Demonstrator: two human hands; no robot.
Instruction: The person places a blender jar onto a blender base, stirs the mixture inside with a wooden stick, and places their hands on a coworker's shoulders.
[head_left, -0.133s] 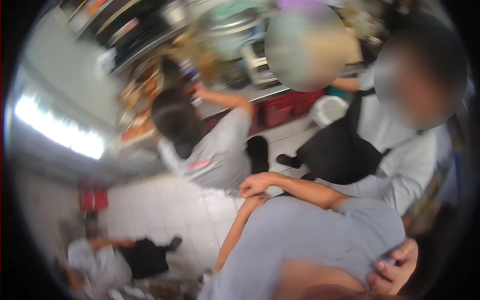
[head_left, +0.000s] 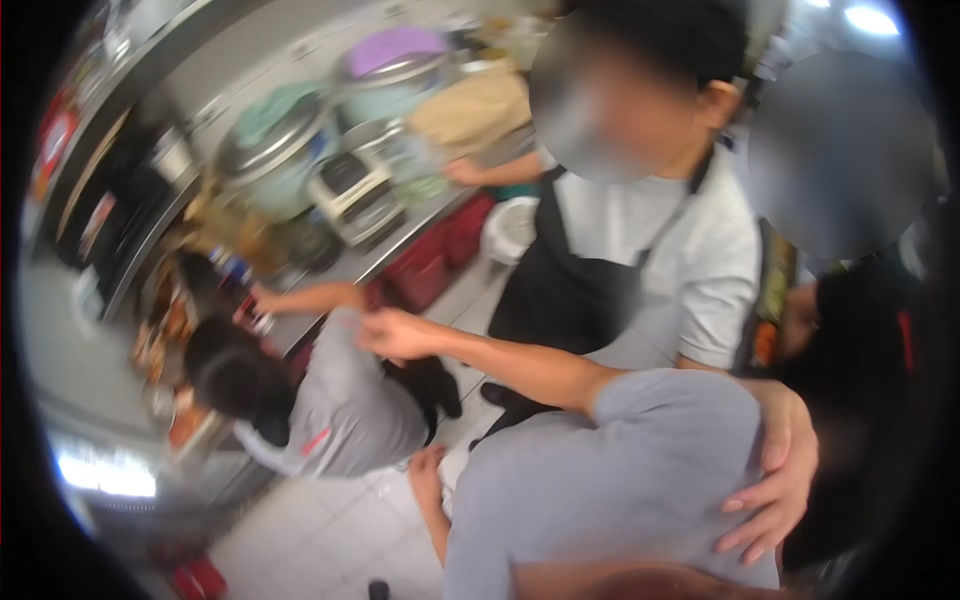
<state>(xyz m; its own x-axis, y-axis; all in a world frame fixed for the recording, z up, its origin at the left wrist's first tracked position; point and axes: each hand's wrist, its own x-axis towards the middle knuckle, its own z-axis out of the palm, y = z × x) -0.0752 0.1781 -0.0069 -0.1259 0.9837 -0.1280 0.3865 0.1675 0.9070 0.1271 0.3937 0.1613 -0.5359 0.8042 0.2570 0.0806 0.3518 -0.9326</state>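
Note:
My right arm reaches out to the left across the view. My right hand [head_left: 395, 334] has its fingers curled in, and anything inside them is hidden. In the picture it overlaps the back of a co-worker in a grey shirt [head_left: 365, 430]; I cannot tell if they touch. Lower down, my left hand [head_left: 427, 462] hangs near my waist with its fingers blurred. My grey shirt [head_left: 590, 470] fills the bottom. Another person's hand [head_left: 780, 490] lies with spread fingers on my right shoulder and upper arm.
A person in a black apron [head_left: 560, 290] stands close in front. Along the wall, a counter carries a weighing scale [head_left: 358, 200], large lidded pots [head_left: 280, 135], a purple cloth [head_left: 395, 50] and a brown bag [head_left: 470, 108]. Red bins [head_left: 420, 270] and a white bucket [head_left: 510, 230] stand below.
My hands were together at the wrists; now they are apart, the right one raised and further out. The view has swung right, showing more of the aproned person and the counter.

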